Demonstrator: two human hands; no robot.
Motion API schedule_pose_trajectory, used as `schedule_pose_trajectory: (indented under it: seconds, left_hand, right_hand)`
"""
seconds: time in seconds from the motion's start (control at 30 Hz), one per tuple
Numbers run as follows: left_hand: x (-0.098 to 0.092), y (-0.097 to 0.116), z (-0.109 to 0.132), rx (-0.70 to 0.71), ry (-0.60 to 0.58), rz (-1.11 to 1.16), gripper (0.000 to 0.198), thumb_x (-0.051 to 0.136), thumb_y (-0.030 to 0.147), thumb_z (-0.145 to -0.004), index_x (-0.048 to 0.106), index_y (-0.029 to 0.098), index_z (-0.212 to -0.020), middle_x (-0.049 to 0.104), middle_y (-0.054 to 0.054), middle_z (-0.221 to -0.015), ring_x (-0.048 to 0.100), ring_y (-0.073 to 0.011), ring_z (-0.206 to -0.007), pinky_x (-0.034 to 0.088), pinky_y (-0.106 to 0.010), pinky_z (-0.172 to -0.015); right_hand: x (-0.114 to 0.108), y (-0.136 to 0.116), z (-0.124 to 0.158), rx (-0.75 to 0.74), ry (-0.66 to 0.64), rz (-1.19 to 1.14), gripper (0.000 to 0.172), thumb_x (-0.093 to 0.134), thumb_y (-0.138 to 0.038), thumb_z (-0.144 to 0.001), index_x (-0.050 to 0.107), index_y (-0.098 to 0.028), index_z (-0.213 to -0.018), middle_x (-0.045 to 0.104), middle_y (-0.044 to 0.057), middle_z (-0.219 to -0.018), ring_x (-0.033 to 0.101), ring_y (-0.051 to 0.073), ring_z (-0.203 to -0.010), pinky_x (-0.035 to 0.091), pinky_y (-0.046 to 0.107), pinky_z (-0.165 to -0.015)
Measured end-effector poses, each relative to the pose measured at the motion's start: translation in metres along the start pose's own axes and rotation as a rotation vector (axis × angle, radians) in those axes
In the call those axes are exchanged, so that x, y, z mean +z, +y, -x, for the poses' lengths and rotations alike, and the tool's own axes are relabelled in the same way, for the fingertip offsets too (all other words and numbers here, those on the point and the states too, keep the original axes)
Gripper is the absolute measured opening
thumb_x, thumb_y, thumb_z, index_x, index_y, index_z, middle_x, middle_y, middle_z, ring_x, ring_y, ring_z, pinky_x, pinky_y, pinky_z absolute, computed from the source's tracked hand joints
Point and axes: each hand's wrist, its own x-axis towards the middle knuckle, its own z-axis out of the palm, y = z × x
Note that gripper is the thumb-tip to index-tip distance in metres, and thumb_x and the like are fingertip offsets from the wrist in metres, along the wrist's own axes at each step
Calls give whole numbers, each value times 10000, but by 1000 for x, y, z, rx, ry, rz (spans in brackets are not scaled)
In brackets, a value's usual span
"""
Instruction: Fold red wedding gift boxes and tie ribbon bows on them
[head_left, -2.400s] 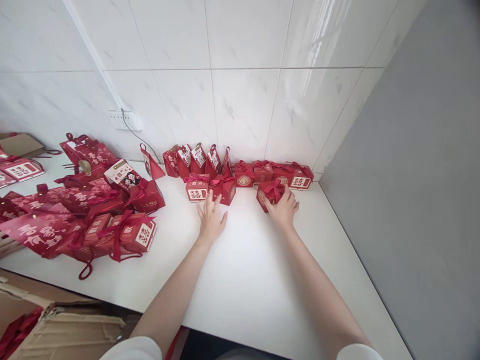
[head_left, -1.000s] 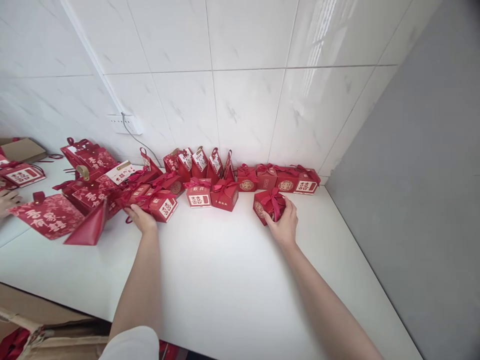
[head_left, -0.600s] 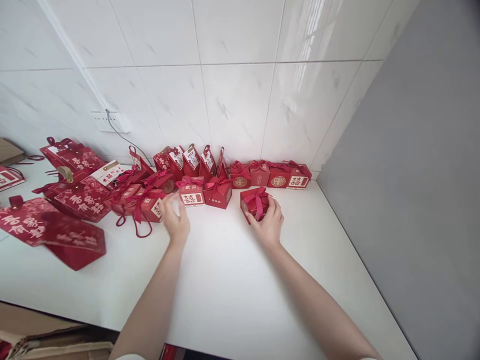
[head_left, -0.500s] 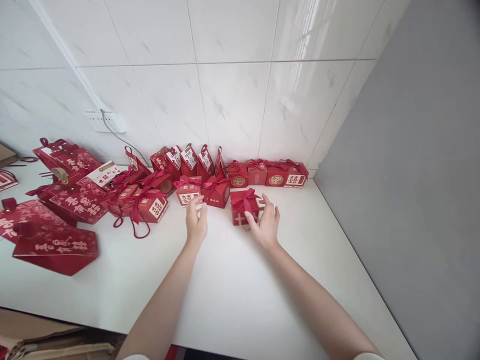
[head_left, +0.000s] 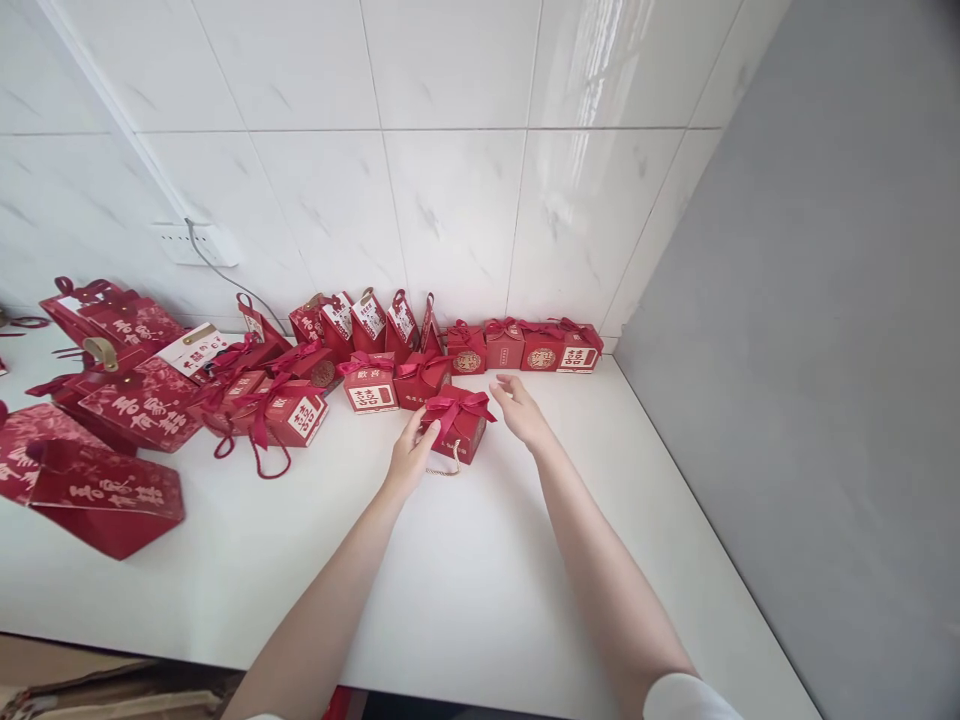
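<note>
A small red gift box [head_left: 463, 432] with a ribbon bow on top and a gold cord handle at its front stands on the white table. My left hand [head_left: 409, 455] grips its left corner, thumb toward the front. To the right of the box my right hand [head_left: 523, 410] is open, its fingers apart and holding nothing. Just behind stand a red ribboned box [head_left: 420, 378] and a box with a white double-happiness label [head_left: 373, 395], side by side.
Against the tiled wall runs a row of red boxes [head_left: 504, 345] and pointed boxes [head_left: 369, 318]. Several larger red boxes [head_left: 120, 490] crowd the left. A grey panel [head_left: 810, 350] borders the table [head_left: 465, 600] on the right. A cable hangs from a wall socket [head_left: 193, 243].
The gift box has turned and shifted left, close to the two boxes behind it. My left hand has come onto it, while my right hand has let go and sits just off its right side.
</note>
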Motion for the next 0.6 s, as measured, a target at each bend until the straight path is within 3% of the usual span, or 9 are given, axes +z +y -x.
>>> schedule_pose_trajectory:
  seconds: [0.13, 0.3, 0.43, 0.6]
  left_hand:
    - [-10, 4, 1, 60, -42, -66, 474, 580, 440, -829, 559, 242, -1259, 568, -71, -1283, 572, -251, -1123, 487, -410, -953]
    - [-22, 21, 7, 45, -288, -77, 415, 590, 374, -808, 589, 272, -1210, 574, -58, -1266, 601, -240, -1053, 532, -344, -819]
    - [-25, 29, 8, 111, -325, -58, 212, 571, 274, -757, 651, 207, -942, 541, -72, -1283, 518, -271, -1199, 475, -377, -955]
    - [-31, 32, 6, 86, -348, 24, 128, 533, 272, -703, 594, 183, -773, 522, -83, -1341, 472, -313, -1247, 379, -466, -1059]
  right_hand:
    - [3, 0, 2, 70, -212, -107, 440, 489, -542, -865, 522, -218, -1161, 669, 95, -1066, 658, 192, -909, 526, 326, -740]
    - [-11, -13, 11, 54, -425, -105, 369, 554, -493, -861, 571, -192, -1075, 703, 105, -998, 676, 200, -851, 527, 291, -672]
    - [-17, -16, 15, 14, -529, -65, 353, 571, -455, -865, 582, -199, -1109, 694, 92, -1059, 668, 188, -857, 523, 287, -680]
    - [-14, -23, 21, -44, -541, -57, 340, 559, -437, -878, 577, -207, -1128, 682, 68, -1058, 651, 163, -844, 516, 288, -713]
